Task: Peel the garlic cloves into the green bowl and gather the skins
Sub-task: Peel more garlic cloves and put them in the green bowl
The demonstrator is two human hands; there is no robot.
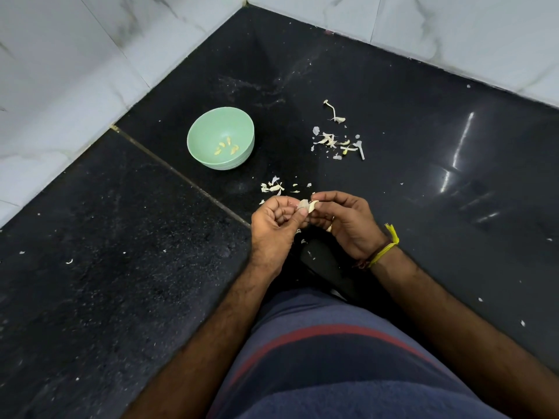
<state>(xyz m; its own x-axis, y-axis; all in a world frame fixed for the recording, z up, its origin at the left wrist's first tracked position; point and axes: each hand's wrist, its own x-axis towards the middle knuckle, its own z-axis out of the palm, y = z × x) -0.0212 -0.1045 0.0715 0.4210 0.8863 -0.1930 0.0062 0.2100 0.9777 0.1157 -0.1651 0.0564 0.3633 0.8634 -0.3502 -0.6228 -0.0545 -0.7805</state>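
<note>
A pale garlic clove (pixel 309 205) is held between both hands just above the black counter. My left hand (pixel 276 225) pinches its papery skin with thumb and curled fingers. My right hand (pixel 344 222) pinches the clove's other end. The green bowl (pixel 211 128) stands to the upper left of the hands, with several peeled cloves (pixel 226 145) at its bottom. A small heap of skins (pixel 273 187) lies just beyond my left hand. A bigger scatter of skins and stems (pixel 335 143) lies to the right of the bowl.
The black stone counter (pixel 121 267) runs into a corner of white marble wall tiles (pixel 60 71). A seam crosses it diagonally past the bowl. Tiny skin flecks dot the surface. My striped blue shirt fills the bottom of the view.
</note>
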